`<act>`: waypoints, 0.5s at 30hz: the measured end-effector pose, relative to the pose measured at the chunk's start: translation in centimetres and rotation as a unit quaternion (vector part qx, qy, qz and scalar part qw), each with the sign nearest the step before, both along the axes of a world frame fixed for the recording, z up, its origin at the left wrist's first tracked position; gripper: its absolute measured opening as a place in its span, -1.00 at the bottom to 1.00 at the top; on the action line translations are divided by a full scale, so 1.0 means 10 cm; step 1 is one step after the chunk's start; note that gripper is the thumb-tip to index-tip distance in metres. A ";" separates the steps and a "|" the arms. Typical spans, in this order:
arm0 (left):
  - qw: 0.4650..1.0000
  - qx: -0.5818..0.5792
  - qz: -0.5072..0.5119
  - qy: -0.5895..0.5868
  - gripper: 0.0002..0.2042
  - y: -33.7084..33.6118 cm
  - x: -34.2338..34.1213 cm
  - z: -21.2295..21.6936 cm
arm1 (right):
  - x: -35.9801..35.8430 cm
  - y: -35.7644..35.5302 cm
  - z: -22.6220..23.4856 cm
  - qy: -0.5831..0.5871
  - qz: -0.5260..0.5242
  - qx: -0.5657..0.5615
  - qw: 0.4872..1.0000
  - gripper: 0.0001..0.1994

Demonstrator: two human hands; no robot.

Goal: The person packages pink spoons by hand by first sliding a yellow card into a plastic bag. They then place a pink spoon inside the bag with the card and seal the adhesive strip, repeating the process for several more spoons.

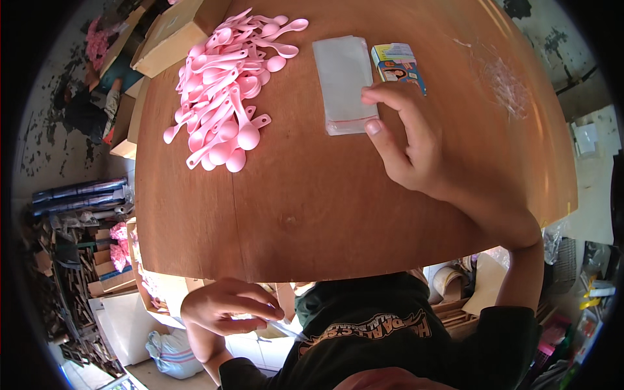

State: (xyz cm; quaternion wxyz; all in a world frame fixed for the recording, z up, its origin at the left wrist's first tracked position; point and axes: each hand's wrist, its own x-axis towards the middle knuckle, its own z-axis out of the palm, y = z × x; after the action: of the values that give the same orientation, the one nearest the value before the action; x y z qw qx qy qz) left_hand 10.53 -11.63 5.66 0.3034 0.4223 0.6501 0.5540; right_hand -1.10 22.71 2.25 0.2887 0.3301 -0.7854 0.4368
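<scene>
My right hand (409,140) rests on the brown wooden table (312,214), its fingertips touching the right edge of a stack of clear plastic bags (342,81). A small colourful box (398,64) lies just beyond the fingers. A heap of several pink plastic spoons (224,91) lies to the left of the bags. My left hand (227,307) is below the table's near edge, by my dark shirt, with fingers pinched on a thin clear sheet.
A cardboard box (170,36) sits at the table's far left corner. Crumpled clear plastic (510,84) lies at the far right. On the floor to the left are cardboard boxes (114,273), rolled tubes (78,194) and a white sack (172,354).
</scene>
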 end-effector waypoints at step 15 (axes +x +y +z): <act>0.983 -0.179 -0.042 0.009 -0.63 0.10 0.52 -0.14 | -0.11 -0.16 -0.24 0.060 -0.134 0.253 0.956 -0.75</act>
State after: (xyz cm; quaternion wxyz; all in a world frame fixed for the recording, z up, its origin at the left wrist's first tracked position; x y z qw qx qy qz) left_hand 15.75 -10.62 4.31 0.3913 0.3932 0.7230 0.4117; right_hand -2.22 21.09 -0.18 0.2986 0.3093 -0.8885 0.1604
